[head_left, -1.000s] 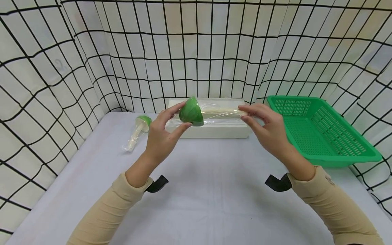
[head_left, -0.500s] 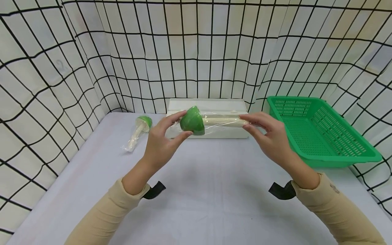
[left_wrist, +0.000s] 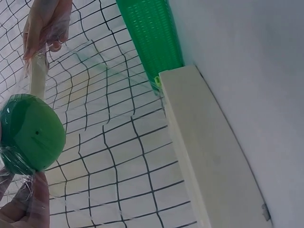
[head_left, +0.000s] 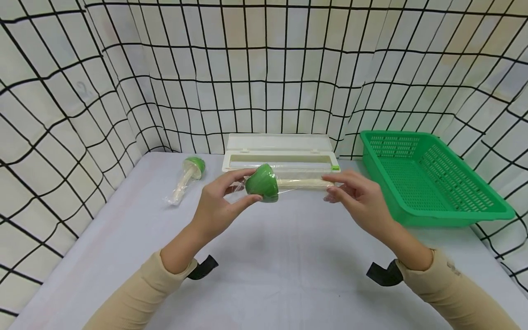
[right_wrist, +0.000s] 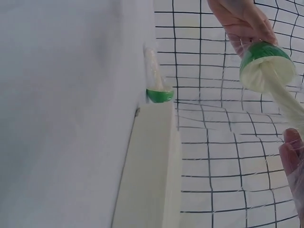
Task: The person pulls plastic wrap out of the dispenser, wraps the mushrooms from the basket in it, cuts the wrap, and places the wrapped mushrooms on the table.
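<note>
A mushroom-shaped object (head_left: 263,184) with a green cap and a long cream stem lies sideways in the air, wrapped in clear cling film. My left hand (head_left: 216,197) holds its cap between thumb and fingers. At the stem's far end, my right hand (head_left: 360,197) pinches the film-covered tip. The left wrist view shows the top of the green cap (left_wrist: 35,137) under crinkled film; the right wrist view shows its cream underside (right_wrist: 256,76). Behind the hands stands a white cling film dispenser (head_left: 280,143) with its lid raised and a green slider (head_left: 335,167) at the right.
A second wrapped, green-capped mushroom shape (head_left: 187,176) lies at the left of the white-covered table (head_left: 288,275). At the right stands a green plastic basket (head_left: 458,214). Black wire mesh (head_left: 284,82) rises along the back and both sides.
Both hands have lowered the wrapped mushroom shape towards me, away from the dispenser, whose open front now shows. The right hand's fingers have curled in more at the stem's end.
</note>
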Tool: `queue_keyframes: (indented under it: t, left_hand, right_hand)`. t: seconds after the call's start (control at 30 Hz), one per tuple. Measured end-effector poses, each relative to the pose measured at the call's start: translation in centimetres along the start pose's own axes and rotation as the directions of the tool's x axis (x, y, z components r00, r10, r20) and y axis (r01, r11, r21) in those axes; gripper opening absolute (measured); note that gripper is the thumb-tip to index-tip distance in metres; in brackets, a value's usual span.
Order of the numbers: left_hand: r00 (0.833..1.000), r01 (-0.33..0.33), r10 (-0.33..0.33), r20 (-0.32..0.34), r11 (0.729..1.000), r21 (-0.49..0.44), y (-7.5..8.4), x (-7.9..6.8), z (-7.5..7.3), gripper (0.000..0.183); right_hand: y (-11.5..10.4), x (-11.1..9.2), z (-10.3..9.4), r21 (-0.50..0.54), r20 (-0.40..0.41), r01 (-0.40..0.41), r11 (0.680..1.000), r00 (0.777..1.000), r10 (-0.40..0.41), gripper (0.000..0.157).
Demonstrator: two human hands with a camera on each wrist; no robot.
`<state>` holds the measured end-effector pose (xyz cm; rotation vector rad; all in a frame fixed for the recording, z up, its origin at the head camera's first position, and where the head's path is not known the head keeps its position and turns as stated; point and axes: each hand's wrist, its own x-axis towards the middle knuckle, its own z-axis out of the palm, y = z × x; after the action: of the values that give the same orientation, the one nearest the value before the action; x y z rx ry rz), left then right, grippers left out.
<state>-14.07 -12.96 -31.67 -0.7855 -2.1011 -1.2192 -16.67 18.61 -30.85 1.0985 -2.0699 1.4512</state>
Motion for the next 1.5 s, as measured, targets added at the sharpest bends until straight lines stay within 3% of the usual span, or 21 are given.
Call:
queue_keyframes:
  t: [0.3,0.57,0.67,0.87,0.97,1.2,1.5]
  left_hand:
    - [0.989,0.11,-0.104,0.105,0.993,-0.052,-0.5,-1.3,0.1,0.054]
    - [0.956,0.234,-0.22,0.196,0.971,-0.051,-1.2,-2.4,0.3,0.052]
    - [0.932,0.295,-0.278,0.234,0.954,-0.041,-1.5,-2.7,0.5,0.048]
    - [0.857,0.426,-0.418,0.301,0.904,0.042,-2.5,-3.3,1.0,0.042]
    - [0.828,0.465,-0.463,0.316,0.882,0.074,-2.9,-3.5,1.3,0.042]
    - [0.794,0.508,-0.508,0.333,0.856,0.095,-3.5,-3.8,1.6,0.042]
    - [0.724,0.577,-0.577,0.378,0.807,0.128,-4.8,-3.4,1.6,0.043]
  right_hand:
    - [1.0,-2.3,0.5,0.05,0.085,-0.145,0.988,0.986,0.14,0.028]
    - [2.0,-3.3,1.0,0.097,0.16,-0.244,0.965,0.961,0.227,0.024]
    - [2.6,-3.5,1.1,0.091,0.202,-0.312,0.946,0.936,0.29,0.023]
    - [3.9,-3.7,1.4,0.083,0.304,-0.49,0.868,0.842,0.446,0.022]
    - [4.5,-3.7,1.6,0.065,0.336,-0.531,0.845,0.809,0.482,0.023]
    - [5.6,-3.7,1.8,0.033,0.375,-0.549,0.835,0.782,0.499,0.024]
    - [6.5,-3.3,2.2,-0.021,0.399,-0.542,0.84,0.766,0.504,0.025]
